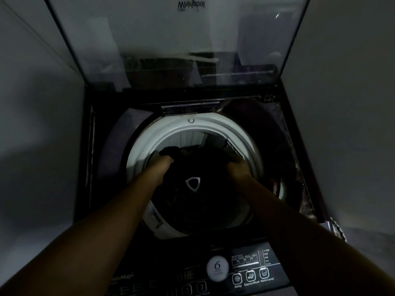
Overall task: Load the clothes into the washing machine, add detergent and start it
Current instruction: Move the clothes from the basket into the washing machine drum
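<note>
both hands reach down into the open top of the washing machine (pixel 89 146), the left hand (pixel 162 162) at the left side of the drum opening and the right hand (pixel 237 167) at the right side, well apart from each other. each is closed on a bunch of the dark clothes (pixel 192 167), fingers curled into the fabric so the tips are hidden. the dark clothes fill the middle of the drum (pixel 139 146), a black heap with a pale shield-shaped emblem (pixel 193 184) showing on top, between the two wrists. the drum's white rim rings the pile, and a slice of its ribbed inner wall is visible at the far side above the fabric. both forearms come in from the bottom corners and slope inward and downward, palms turned toward the load, wrists roughly level with the rim. the glass lid (pixel 171 39) stands raised at the back, upright against the wall, with a brand name printed on it reading upside down. along the near edge runs the control panel (pixel 245 272), with a round white badge showing a 6 and a row of small lit icons labelled delay, express wash and water level. the room is dim and the deeper contents of the drum cannot be made out.
</note>
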The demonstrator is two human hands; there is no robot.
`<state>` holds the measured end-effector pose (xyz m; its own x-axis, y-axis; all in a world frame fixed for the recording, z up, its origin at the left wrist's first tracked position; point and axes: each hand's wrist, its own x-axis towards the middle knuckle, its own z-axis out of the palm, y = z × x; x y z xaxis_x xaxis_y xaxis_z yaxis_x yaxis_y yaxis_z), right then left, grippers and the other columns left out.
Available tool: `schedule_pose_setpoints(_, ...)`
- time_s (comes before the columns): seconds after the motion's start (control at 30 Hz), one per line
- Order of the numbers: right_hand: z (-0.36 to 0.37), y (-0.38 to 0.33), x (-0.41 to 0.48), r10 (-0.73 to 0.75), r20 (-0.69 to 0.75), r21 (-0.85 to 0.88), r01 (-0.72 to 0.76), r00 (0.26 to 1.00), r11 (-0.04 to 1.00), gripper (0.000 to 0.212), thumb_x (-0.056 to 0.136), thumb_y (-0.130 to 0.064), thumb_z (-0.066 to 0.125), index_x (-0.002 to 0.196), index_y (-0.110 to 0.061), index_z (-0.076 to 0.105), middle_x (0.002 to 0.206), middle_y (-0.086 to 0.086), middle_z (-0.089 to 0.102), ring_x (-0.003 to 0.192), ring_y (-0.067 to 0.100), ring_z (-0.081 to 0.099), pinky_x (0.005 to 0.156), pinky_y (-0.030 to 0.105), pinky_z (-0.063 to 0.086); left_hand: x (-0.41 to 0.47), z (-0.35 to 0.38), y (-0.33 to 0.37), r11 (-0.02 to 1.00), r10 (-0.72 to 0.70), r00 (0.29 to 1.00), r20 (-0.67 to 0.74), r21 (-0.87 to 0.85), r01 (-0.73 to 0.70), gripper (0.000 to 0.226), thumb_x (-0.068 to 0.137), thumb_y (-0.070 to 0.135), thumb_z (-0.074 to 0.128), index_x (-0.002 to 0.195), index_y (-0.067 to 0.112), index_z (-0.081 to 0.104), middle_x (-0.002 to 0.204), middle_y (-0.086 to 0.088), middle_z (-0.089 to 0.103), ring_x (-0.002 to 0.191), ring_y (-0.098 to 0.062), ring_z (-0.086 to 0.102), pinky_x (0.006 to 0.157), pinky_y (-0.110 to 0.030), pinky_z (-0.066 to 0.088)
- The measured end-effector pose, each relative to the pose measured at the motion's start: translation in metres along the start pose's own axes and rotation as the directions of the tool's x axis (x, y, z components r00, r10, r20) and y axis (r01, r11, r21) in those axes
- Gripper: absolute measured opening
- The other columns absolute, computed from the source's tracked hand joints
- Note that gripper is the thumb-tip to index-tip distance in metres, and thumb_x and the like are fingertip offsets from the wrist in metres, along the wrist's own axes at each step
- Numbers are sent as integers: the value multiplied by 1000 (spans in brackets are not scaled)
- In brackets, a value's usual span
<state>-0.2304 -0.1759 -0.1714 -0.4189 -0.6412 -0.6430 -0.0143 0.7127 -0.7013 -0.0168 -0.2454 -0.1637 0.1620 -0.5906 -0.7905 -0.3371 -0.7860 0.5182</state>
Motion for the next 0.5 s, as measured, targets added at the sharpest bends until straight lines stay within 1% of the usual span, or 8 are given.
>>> schedule_pose_setpoints(0.07,-3,-8,-6,-15,47,-19,16,999,1000,43,86,13,46,95,-21,70,72,2,65,58,16,59,46,22,45,-2,-4,5,998,39,999,8,51,-39,64,98,12,57,157,11,31,152,-17,46,128,-37,53,89,-37,48)
schedule_pose_setpoints(0.1,-5,-13,-9,-24,68,-28,26,997,999,43,87,12,48,86,-24,70,68,-2,66,56,15,60,46,22,46,-5,-5,7,997,58,998,25,56,-59,66,98,14,58,158,14,30,154,-15,44,130,-36,51,93,-37,47)
schedule_pose_setpoints(0.17,-11,-28,-21,-47,102,-31,51,994,998,40,88,10,53,78,-26,68,61,-7,66,52,11,63,47,22,49,-20,-7,17,995,89,992,89,28,-92,67,98,18,57,158,21,29,155,-9,42,131,-32,49,97,-36,46)
schedule_pose_setpoints(0.23,-19,-47,-34,-93,152,-58,103,984,993,32,90,5,57,81,-24,65,66,-3,66,56,13,64,51,24,50,-39,-9,29,989,139,980,140,25,-144,63,99,21,56,157,23,31,154,-5,42,127,-27,49,94,-33,42)
schedule_pose_setpoints(0.3,-27,-66,-47,-122,212,-86,143,970,986,24,92,1,59,85,-21,64,69,4,62,58,17,59,52,26,46,-57,-8,45,981,185,963,197,23,-193,57,100,23,55,154,24,36,151,-6,46,127,-26,49,93,-35,41)
schedule_pose_setpoints(0.4,-49,-95,-71,-177,241,-87,203,954,975,16,95,2,55,102,-11,63,73,12,59,51,16,53,44,21,40,-89,-2,70,963,257,930,262,18,-271,46,100,21,56,145,23,48,148,-15,51,135,-36,48,106,-46,42)
schedule_pose_setpoints(0.43,-56,-104,-77,-201,247,-94,230,948,969,18,96,1,56,110,-7,62,77,13,60,52,15,53,44,20,40,-99,0,78,952,288,918,273,18,-304,42,99,21,58,141,23,52,144,-15,55,132,-34,52,104,-45,43)
schedule_pose_setpoints(0.5,-78,-121,-96,-258,260,-119,296,931,948,17,97,-3,58,113,-9,60,84,10,62,63,16,55,52,22,42,-127,9,96,915,372,880,297,43,-401,37,98,23,59,135,23,56,133,-8,62,121,-26,58,94,-38,45)
